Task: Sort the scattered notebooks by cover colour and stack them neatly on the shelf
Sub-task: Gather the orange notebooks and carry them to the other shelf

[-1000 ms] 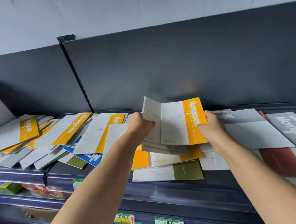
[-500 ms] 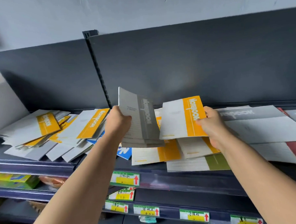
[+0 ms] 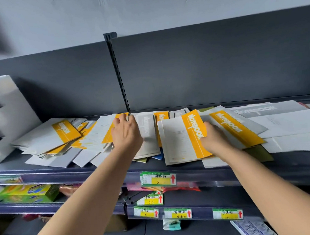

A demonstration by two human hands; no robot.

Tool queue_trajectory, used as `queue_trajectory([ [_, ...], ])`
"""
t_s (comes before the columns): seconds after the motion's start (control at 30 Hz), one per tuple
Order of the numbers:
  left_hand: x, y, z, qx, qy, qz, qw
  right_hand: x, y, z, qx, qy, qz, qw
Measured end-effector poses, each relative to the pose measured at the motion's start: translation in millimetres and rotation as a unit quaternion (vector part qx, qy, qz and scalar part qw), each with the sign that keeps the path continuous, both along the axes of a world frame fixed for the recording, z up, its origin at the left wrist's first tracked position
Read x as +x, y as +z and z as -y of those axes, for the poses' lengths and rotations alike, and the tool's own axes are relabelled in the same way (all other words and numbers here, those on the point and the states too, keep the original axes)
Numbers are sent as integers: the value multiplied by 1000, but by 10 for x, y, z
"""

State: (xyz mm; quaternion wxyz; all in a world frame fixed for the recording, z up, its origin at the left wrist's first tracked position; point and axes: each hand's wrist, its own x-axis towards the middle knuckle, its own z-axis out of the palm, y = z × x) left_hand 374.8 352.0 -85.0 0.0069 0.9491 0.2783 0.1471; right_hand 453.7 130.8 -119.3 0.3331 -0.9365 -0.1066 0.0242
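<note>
1. Sprawling at the left end of the shelf [image 3: 13,166] lies a loose orange pile [image 3: 65,132].
2. The left hand [image 3: 127,135] rests on a flat orange notebook [image 3: 107,136], fingers at its far edge; whether they pinch it, I cannot tell.
3. The right hand [image 3: 214,141] grips a lifted orange notebook [image 3: 185,137], long axis pointing away; the pile lies leftward, nearer the left hand.

We are seeing a dark grey shelf [image 3: 45,169] carrying loose piles: orange-banded notebooks [image 3: 65,132] are overlapping toward its left end, and grey notebooks [image 3: 258,112] are lying toward its right end.
</note>
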Motion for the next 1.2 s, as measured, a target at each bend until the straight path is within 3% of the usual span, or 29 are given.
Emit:
queue_trajectory([
  [0.13,82,-89,428,-139,-116,-52,982,-64,70,-76,-88,-6,3,996],
  [0.3,80,-68,592,-200,-87,-45,975,-48,57,-140,-115,-20,-16,993],
  [0.37,116,-60,562,-312,-69,-35,947,-35,58,-131,-104,-21,-15,994],
  [0.43,130,-39,566,-442,-49,-9,896,-25,58,-104,-89,-17,-21,996],
  [0.5,164,-32,632,-505,-48,23,861,14,36,-69,-49,-7,-42,998],
  [0.7,410,277,1034,-479,-109,156,857,194,135,210,197,-24,-78,977],
  [0.8,612,335,1300,-515,-118,171,832,384,232,536,240,-30,-51,969],
  [1.0,977,29,1779,-479,-93,71,870,686,213,1224,83,-54,6,995],
  [1.13,999,-152,1928,-355,-73,-8,932,765,67,1358,-70,-22,-8,997],
  [1.2,1022,-178,1948,-341,-56,-12,938,794,6,1355,-106,-7,-6,994],
])
